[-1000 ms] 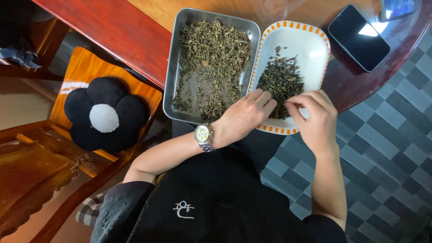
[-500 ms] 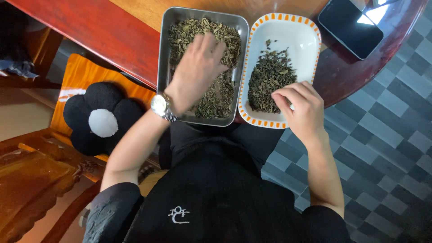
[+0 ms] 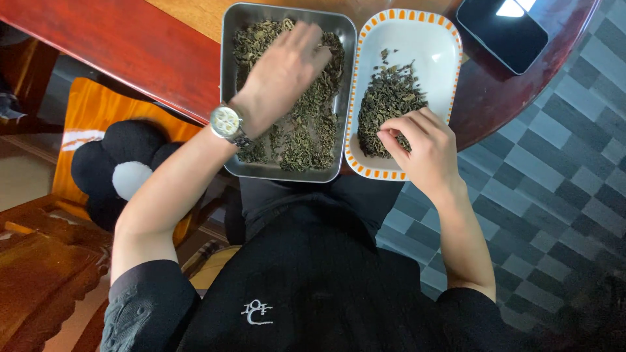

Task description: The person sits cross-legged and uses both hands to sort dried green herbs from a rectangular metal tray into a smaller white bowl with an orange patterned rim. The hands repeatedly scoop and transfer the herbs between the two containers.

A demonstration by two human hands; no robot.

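A rectangular metal tray full of dried green leaves sits at the table's edge. My left hand, a watch on its wrist, hovers over those leaves with fingers spread and slightly blurred. Right beside it stands a white dish with an orange-dashed rim holding a smaller pile of darker leaves. My right hand rests at the dish's near edge, thumb and fingers pinched together on the pile; whether leaves are between them is unclear.
Both containers lie on a dark red wooden table. A black phone lies at the far right. On the left, a black-and-white flower cushion rests on an orange wooden chair. Grey checkered floor at right.
My left hand moved from the white dish over to the metal tray and now spreads above its leaves. My right hand stayed at the dish's near edge, fingers pinching.
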